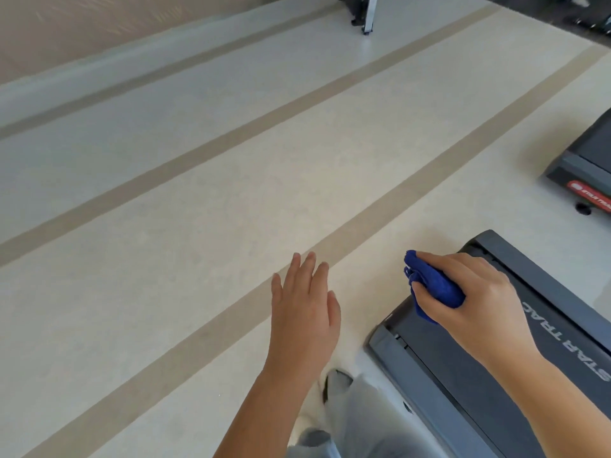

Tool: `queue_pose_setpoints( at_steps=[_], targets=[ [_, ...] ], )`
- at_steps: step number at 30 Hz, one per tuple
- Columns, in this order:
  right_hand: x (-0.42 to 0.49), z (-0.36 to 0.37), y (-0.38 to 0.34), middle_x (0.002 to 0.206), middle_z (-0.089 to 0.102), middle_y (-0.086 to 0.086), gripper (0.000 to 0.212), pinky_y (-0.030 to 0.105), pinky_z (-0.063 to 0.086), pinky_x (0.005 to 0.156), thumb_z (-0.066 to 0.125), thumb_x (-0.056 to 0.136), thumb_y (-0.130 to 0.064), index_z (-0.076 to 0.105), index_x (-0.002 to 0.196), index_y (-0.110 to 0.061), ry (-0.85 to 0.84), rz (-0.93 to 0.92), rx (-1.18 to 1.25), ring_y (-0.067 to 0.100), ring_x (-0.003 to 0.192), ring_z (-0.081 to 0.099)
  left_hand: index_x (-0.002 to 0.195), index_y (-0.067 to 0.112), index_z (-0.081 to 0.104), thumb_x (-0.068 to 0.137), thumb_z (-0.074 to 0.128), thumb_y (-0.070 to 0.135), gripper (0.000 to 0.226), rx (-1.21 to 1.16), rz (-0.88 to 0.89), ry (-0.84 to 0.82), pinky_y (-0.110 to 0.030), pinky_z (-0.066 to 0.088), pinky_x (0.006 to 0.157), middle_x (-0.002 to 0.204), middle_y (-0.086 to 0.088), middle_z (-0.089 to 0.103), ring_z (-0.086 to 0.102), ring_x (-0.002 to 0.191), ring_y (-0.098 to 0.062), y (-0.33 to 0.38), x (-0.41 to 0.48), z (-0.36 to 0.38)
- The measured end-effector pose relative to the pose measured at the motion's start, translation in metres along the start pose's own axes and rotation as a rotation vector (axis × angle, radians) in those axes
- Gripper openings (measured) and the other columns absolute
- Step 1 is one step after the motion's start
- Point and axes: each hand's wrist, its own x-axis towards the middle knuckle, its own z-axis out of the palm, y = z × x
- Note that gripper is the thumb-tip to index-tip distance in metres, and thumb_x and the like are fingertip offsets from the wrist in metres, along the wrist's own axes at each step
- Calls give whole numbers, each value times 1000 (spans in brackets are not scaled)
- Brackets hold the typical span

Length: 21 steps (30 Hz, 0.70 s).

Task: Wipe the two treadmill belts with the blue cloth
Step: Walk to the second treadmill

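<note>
My right hand [476,302] grips the bunched blue cloth [429,285] over the rear end of the near treadmill [413,368] at the lower right. Its dark belt [463,365] carries white "STAR TRAC" lettering. Whether the cloth touches the belt I cannot tell. A second treadmill [582,166], with a red label on its end, shows at the right edge, farther away. My left hand [304,312] hovers flat over the pale floor, left of the near treadmill, fingers apart and holding nothing.
Pale floor [198,193] with tan stripes running diagonally fills most of the view. A dark equipment base with a metal post [363,11] stands at the top. My grey trouser leg and foot [337,388] are beside the near treadmill's corner.
</note>
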Motion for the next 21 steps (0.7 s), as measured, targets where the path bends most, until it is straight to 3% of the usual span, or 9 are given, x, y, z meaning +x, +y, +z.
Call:
queue_pose_setpoints(
  at_steps=[4,8,12,21],
  targets=[
    [55,18,10,90,67,-7,36,49,47,77,52,79,-42,70,105,-25,44,78,2,21,86,58,114,9,61,87,32,27,43,-93,72,21,-55,37,94,124,-10,60,52,121,-31,-4,64,-5],
    [130,33,18,88,67,-5,23,48,48,76,68,80,-21,70,103,-24,117,127,63,20,85,57,113,7,61,88,32,27,44,-48,176,-22,-57,37,94,124,-12,60,52,120,-33,-10,158,-2],
    [217,28,32,88,67,-5,25,47,49,76,70,80,-14,70,103,-24,187,144,124,21,86,57,124,6,55,90,27,31,51,-67,196,-114,-53,24,107,137,-11,49,37,133,-30,2,264,0],
    [339,-10,91,88,65,-7,28,44,47,80,68,80,-15,68,104,-28,391,308,114,14,87,54,130,10,49,90,22,34,54,-115,440,-201,-46,14,112,144,-4,40,25,140,-22,70,442,24]
  ],
)
